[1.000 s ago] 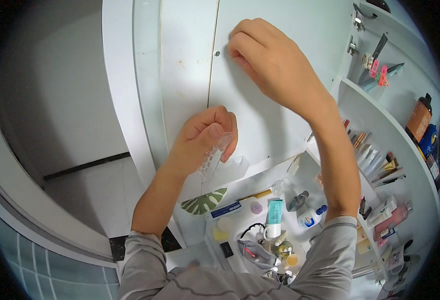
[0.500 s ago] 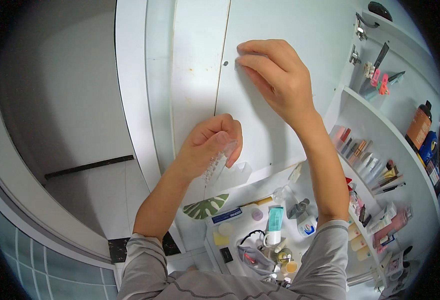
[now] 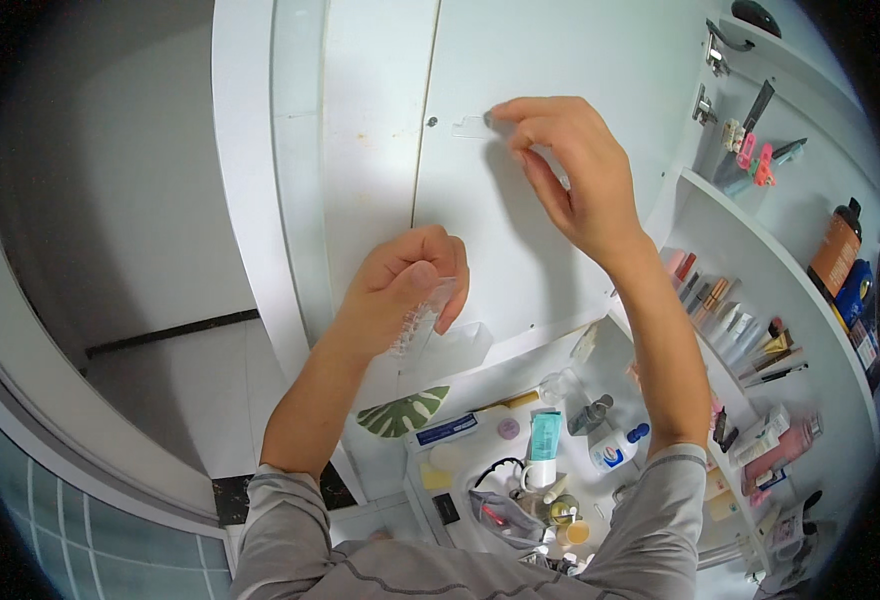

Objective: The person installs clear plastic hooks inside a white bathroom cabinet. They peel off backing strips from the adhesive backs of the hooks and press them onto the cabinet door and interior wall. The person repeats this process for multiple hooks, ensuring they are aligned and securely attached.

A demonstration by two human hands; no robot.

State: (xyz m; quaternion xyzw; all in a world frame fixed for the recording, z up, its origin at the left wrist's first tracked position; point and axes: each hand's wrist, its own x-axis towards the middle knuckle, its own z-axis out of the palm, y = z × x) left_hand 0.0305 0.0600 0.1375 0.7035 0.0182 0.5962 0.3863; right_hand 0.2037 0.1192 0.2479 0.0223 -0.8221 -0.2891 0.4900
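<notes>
My left hand (image 3: 412,285) is closed around a clear plastic piece (image 3: 422,318) with a row of small teeth-like bumps, held in front of the white door panel (image 3: 560,60). A small flat clear strip (image 3: 470,128) lies against the panel, right of the vertical seam. At its right end are the fingertips of my right hand (image 3: 580,170), with the thumb apart from the curved fingers. A clear plastic box (image 3: 463,345) sits low on the panel, right of my left hand; what it holds I cannot make out.
Right of the panel, an open cabinet shelf (image 3: 750,220) carries cosmetics, hair clips and bottles. Below, a white counter (image 3: 430,520) bears a pump bottle (image 3: 615,450), a teal tube (image 3: 546,436) and a grey pouch (image 3: 508,520). A green leaf-shaped piece (image 3: 403,412) lies near the counter's left end.
The clear strip on the panel now shows beside my right fingertips, which have shifted slightly right and down and loosened from a closer pinch. My left hand keeps its hold on the toothed piece.
</notes>
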